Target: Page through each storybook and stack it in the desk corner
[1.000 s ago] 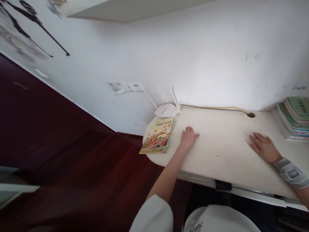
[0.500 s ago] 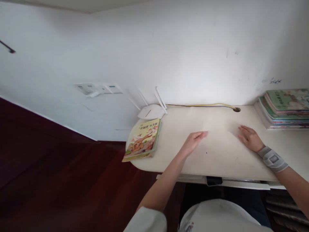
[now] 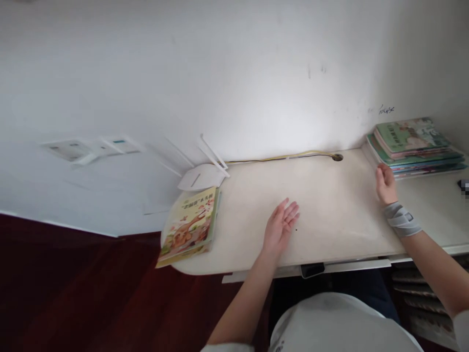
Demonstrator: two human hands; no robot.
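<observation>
My left hand [image 3: 281, 226] lies flat and open on the white desk [image 3: 330, 205], near its middle, holding nothing. My right hand [image 3: 385, 183], with a grey wrist brace [image 3: 400, 219] behind it, rests on the desk just left of a stack of green-covered books [image 3: 412, 143]; its fingers point toward the stack and hold nothing. A yellow picture book [image 3: 192, 226] lies at the desk's rounded left end, apart from my left hand.
A white router [image 3: 201, 175] with several antennas sits against the wall behind the yellow book. A yellow cable [image 3: 286, 156] runs along the wall to a hole [image 3: 337, 157] in the desk. Dark red floor lies to the left. Wall sockets [image 3: 88, 147] are left of the desk.
The view swung right. My left hand slid from beside the yellow book to the middle of the desk. My right hand moved right, up to the stack of books.
</observation>
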